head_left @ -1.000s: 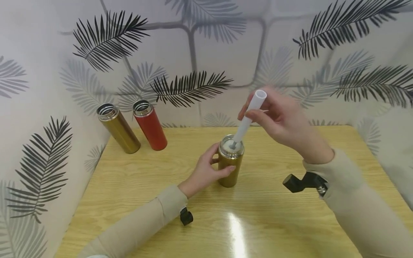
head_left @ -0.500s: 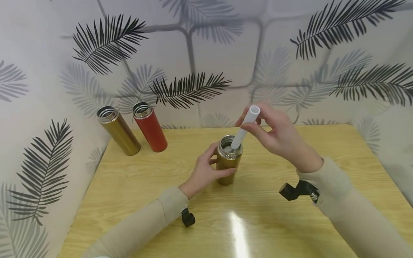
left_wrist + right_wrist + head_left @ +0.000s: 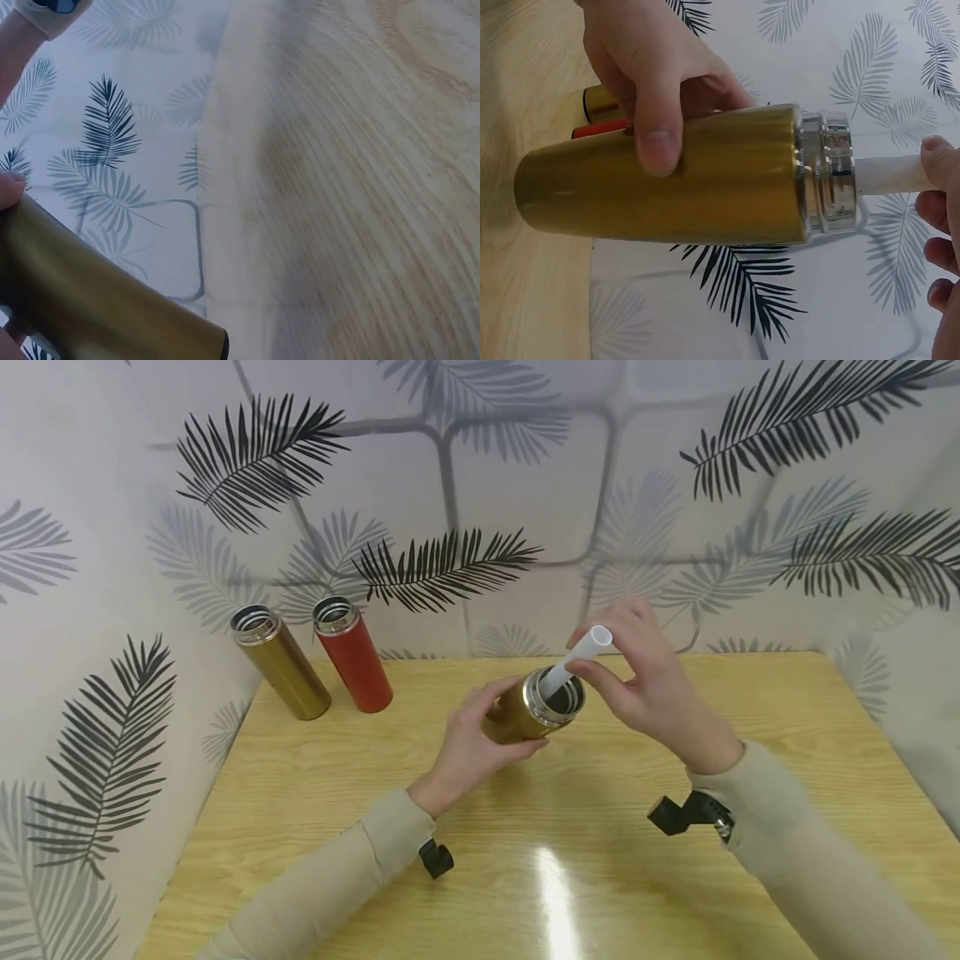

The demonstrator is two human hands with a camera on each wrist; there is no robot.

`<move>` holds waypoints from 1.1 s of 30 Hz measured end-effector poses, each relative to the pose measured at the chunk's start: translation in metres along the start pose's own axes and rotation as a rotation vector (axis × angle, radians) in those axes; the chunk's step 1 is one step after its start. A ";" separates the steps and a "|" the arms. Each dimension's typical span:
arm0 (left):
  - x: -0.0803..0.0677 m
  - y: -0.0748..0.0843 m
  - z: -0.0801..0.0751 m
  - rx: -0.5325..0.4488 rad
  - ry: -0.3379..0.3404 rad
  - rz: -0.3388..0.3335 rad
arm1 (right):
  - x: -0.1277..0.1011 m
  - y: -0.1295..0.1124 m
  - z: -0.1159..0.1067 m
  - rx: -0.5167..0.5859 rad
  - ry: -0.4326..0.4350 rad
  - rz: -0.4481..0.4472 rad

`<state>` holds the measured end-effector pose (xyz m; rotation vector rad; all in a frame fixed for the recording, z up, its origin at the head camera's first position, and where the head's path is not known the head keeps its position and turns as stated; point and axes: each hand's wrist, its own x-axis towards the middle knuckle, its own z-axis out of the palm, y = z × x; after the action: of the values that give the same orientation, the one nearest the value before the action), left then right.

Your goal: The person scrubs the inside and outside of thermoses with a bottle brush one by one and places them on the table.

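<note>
Fingers of the left hand wrap a gold flask, held tilted above the table, mouth toward the right hand. That hand pinches a white brush handle whose lower end sits inside the flask's steel neck. Another gold flask and a red flask stand side by side, open, at the table's far left by the wall.

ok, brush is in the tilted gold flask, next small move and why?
Probably push the white brush handle deeper. The left hand holds the gold flask tilted off the table, the right hand pinches the handle, and much of it shows outside the steel rim.
</note>
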<state>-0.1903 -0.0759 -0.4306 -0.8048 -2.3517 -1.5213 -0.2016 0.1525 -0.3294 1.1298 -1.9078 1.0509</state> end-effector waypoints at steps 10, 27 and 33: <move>0.001 -0.001 -0.008 0.121 0.039 -0.026 | -0.023 0.004 -0.003 -0.009 -0.065 0.070; 0.003 -0.004 -0.007 0.317 0.000 0.073 | -0.047 0.011 -0.006 0.134 -0.137 0.447; 0.006 0.001 -0.006 0.326 -0.034 0.077 | -0.051 0.013 -0.003 0.044 -0.030 0.434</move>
<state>-0.1951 -0.0788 -0.4247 -0.8320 -2.4710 -1.0614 -0.1923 0.1778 -0.3749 0.7708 -2.2220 1.3149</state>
